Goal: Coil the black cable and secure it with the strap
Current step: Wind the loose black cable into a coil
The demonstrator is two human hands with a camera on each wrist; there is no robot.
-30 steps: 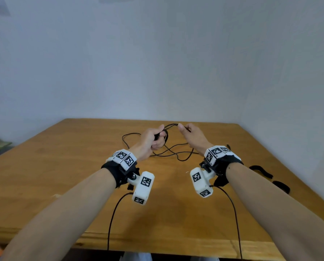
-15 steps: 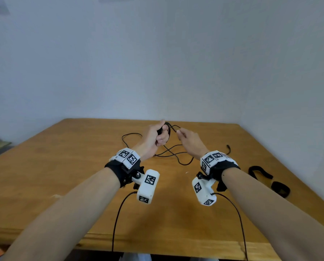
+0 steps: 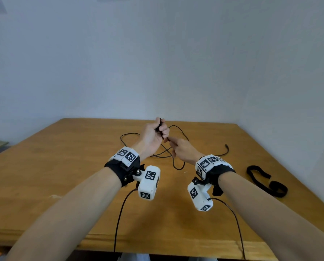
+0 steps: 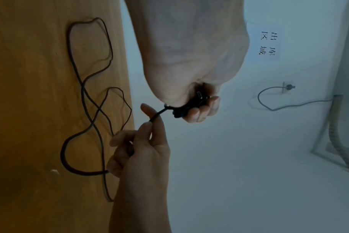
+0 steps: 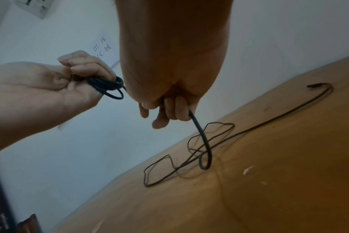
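Note:
A thin black cable (image 3: 173, 161) lies in loose loops on the wooden table (image 3: 63, 166), its free plug end (image 3: 226, 146) to the right. My left hand (image 3: 157, 131) is raised above the table and grips a small coil of the cable (image 5: 110, 85) in its curled fingers (image 4: 197, 112). Just below and right of it, my right hand (image 3: 178, 147) pinches the cable strand (image 4: 156, 115) that leaves the coil; the strand hangs from the fist (image 5: 169, 110) down to the table. The black strap (image 3: 265, 180) lies flat at the table's right side.
White walls stand close behind and to the right of the table. Thin black camera leads (image 3: 119, 219) hang from both wrist units over the table's front edge (image 3: 157, 243). A paper sign (image 4: 267, 44) and a wall socket with a grey cord (image 4: 287, 87) are on the wall.
Both hands have come closer together. My left hand has risen with the coil and my right hand has moved left and down beneath it, sliding along the cable.

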